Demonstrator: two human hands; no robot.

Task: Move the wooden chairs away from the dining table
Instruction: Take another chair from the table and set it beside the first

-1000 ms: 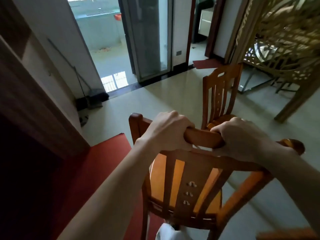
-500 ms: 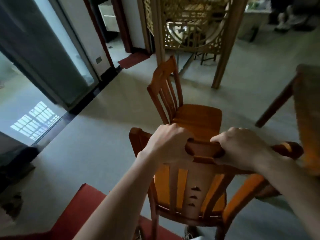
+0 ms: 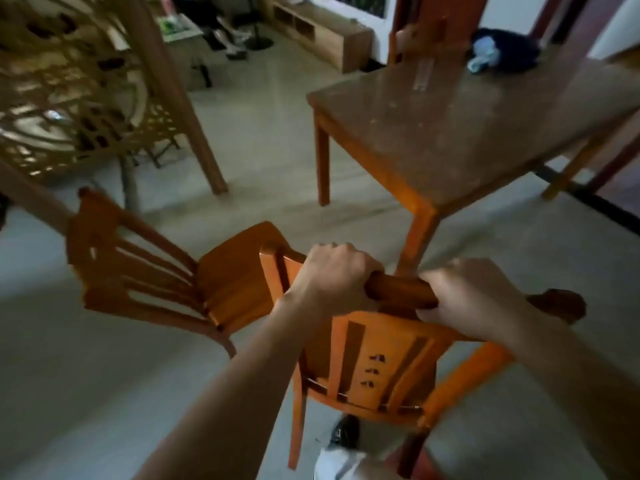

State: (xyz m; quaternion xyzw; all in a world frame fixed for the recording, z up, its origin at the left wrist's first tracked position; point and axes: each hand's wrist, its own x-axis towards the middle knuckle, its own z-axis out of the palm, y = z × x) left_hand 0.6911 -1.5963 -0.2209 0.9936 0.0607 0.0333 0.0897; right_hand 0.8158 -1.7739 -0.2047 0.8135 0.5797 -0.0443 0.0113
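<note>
Since the earlier frames, the view has been swung to the right: the glass doorway is no longer seen, and the dining table (image 3: 485, 133) is now brought into sight at the upper right. The held chair (image 3: 374, 362) is kept in the same two-handed grasp as before, low in the middle of the picture.

Its top rail is gripped by the left hand (image 3: 336, 278), fingers wrapped over the rail near the left post, and by the right hand (image 3: 474, 296), closed around the rail toward the right end. A bare stretch of rail is left showing between the two hands. The chair's back is turned toward the wearer, and its seat is pointed toward the table's near corner leg, which is seen just beyond the rail.

A second wooden chair (image 3: 166, 282) is seen to the left, its seat just beside the held chair's left post; whether the two are touching cannot be told. It is blurred by motion. A third chair back (image 3: 420, 39) is seen at the table's far side.

On the table's far end a dark bundle of cloth (image 3: 502, 53) is laid. A carved lattice screen (image 3: 69, 88) is placed at the upper left, and a low wooden cabinet (image 3: 322, 32) is set against the far wall.
</note>
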